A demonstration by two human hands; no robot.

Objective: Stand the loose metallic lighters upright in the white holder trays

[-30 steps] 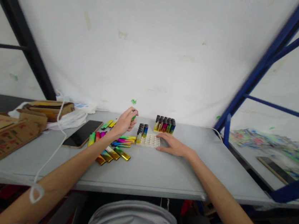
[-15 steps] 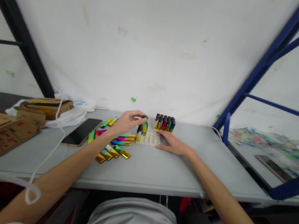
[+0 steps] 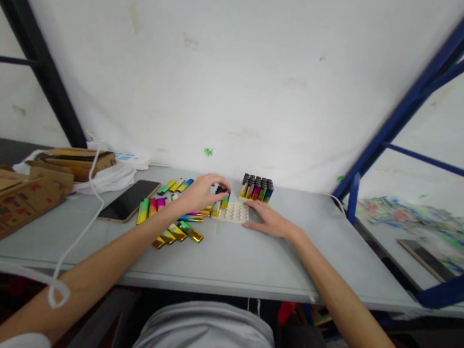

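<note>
My left hand point(image 3: 205, 192) is closed, thumb and fingers pinched round the upper part of an upright lighter point(image 3: 225, 201) with a shiny yellow, green and blue body. This lighter is at the left end of a white tray point(image 3: 235, 212) with rows of round holes. Beside it, partly hidden by my fingers, another lighter point(image 3: 215, 210) stands at the tray's left edge. My right hand point(image 3: 269, 220) rests at the tray's right side, thumb and fingers apart and touching its edge. Several shiny coloured lighters point(image 3: 189, 231) lie loose on the table, left of the tray, some under my left forearm.
Behind the tray stands a block of upright lighters point(image 3: 257, 188) with black tops. A phone point(image 3: 129, 200) lies to the left, near cardboard boxes point(image 3: 10, 204) and a white cable point(image 3: 84, 224). Blue frame bars point(image 3: 353, 196) rise at the table's right point(image 3: 316, 206).
My left hand has shifted slightly right and its fingers have curled lower round the lighter at the tray. My right hand stays at the tray's right edge. The view has tilted a little.
</note>
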